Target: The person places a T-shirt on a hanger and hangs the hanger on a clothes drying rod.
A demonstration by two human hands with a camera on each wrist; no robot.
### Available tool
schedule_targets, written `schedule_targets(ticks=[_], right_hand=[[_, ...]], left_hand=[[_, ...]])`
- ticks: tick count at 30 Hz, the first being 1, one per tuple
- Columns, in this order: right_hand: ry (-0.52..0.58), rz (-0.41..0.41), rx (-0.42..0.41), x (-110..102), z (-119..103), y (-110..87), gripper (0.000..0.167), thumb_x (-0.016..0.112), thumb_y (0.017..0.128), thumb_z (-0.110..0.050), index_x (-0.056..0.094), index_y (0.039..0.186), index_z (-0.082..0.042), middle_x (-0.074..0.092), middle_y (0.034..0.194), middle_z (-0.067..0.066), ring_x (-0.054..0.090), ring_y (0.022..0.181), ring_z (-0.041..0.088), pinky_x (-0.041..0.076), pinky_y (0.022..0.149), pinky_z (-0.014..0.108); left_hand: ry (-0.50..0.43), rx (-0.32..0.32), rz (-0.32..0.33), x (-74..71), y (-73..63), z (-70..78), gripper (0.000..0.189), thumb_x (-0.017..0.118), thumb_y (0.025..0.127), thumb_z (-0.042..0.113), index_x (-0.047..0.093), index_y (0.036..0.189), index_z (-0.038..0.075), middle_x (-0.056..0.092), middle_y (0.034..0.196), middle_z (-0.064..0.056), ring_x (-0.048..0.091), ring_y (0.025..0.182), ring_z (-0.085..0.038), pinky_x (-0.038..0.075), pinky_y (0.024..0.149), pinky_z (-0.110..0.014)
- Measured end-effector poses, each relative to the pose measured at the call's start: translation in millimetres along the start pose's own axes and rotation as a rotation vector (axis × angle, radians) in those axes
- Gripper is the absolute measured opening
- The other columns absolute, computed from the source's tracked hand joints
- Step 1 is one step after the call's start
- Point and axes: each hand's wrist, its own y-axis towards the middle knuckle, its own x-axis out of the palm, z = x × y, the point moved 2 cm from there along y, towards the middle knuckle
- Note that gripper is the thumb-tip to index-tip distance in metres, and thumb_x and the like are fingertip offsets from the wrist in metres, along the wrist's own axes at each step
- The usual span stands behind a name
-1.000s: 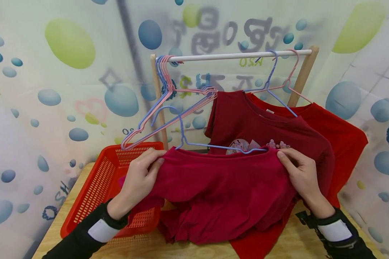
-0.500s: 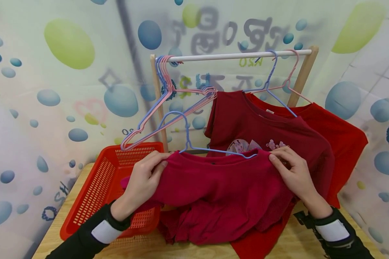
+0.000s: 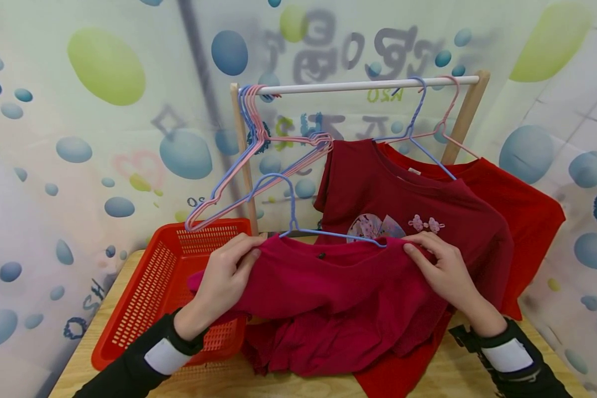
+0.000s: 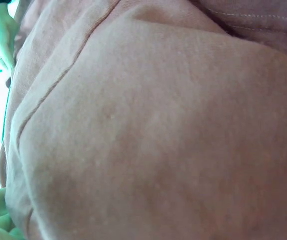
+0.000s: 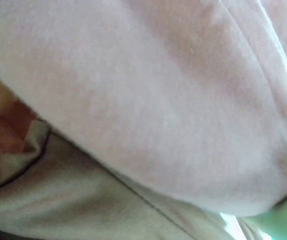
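A magenta shirt (image 3: 323, 293) is held up by its shoulders in the head view, its lower part bunched on the table. My left hand (image 3: 226, 279) pinches the shoulder on the left between thumb and fingers. At the other shoulder, my right hand (image 3: 443, 268) pinches the cloth the same way. A blue hanger (image 3: 292, 207) sits inside the neckline, hook pointing up and left; its lower arms are hidden in the shirt. Both wrist views are nearly filled by the shirt's cloth (image 4: 148, 130), with a bit of the left hand's fingers at the lower left edge of the left one.
A rack with a white rail (image 3: 338, 87) stands behind. Several blue and pink hangers (image 3: 258, 143) hang at its left end; a dark red shirt (image 3: 378, 182) and a bright red shirt (image 3: 517, 204) hang at the right. An orange-red basket (image 3: 164, 276) stands left on the wooden table (image 3: 457, 370).
Both hands have drawn closer together, the right hand moving left and the left hand slightly right. The neckline has sagged a little, and the hanger's hook has shifted right and slightly down since first rising.
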Motion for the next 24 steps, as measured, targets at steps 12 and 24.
schedule_targets(ticks=[12, 24], right_hand=[[-0.024, -0.013, -0.034, 4.3, -1.2, 0.2, 0.025, 0.066, 0.083, 0.005, 0.07, 0.101, -0.012, 0.065, 0.095, -0.007, 0.052, 0.092, -0.008, 0.037, 0.08, 0.009], [-0.048, -0.022, -0.09, 6.6, -5.7, 0.7, 0.026, 0.068, 0.081, 0.004, 0.07, 0.1, -0.013, 0.066, 0.091, -0.006, 0.053, 0.086, -0.004, 0.039, 0.073, 0.013]], left_hand=[[0.012, -0.008, -0.003, 4.4, 1.0, 3.0, 0.021, 0.057, 0.092, -0.001, 0.068, 0.106, 0.01, 0.056, 0.08, 0.005, 0.041, 0.062, -0.005, 0.037, 0.057, -0.02], [-0.005, -0.021, -0.023, 8.2, 0.9, 5.2, 0.022, 0.055, 0.093, 0.0, 0.068, 0.106, 0.012, 0.061, 0.087, 0.005, 0.045, 0.066, -0.007, 0.04, 0.06, -0.021]])
